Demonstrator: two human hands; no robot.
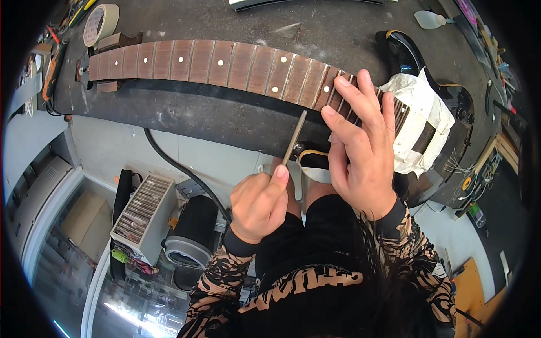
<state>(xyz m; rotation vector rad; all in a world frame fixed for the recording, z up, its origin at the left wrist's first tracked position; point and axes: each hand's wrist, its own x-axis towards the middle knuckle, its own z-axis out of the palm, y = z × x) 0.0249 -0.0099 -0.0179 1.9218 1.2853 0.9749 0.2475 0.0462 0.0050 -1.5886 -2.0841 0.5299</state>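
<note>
An electric guitar lies across a dark workbench (186, 110). Its brown fretboard (225, 63) with white dot inlays runs from upper left to the black body (408, 56) at right. White masking tape (422, 107) covers the body around the neck end. My right hand (360, 141) rests flat, fingers spread, on the upper frets. My left hand (262, 200) grips a thin flat metal file (295, 138), whose tip points up toward the fretboard edge near my right fingers.
A roll of tape (100, 23) and hand tools (53, 65) sit at the bench's left end. A black cable (174, 163) hangs down the bench front. On the floor below are a white tray of small parts (143, 214) and a round black canister (191, 234). Clutter lines the right edge.
</note>
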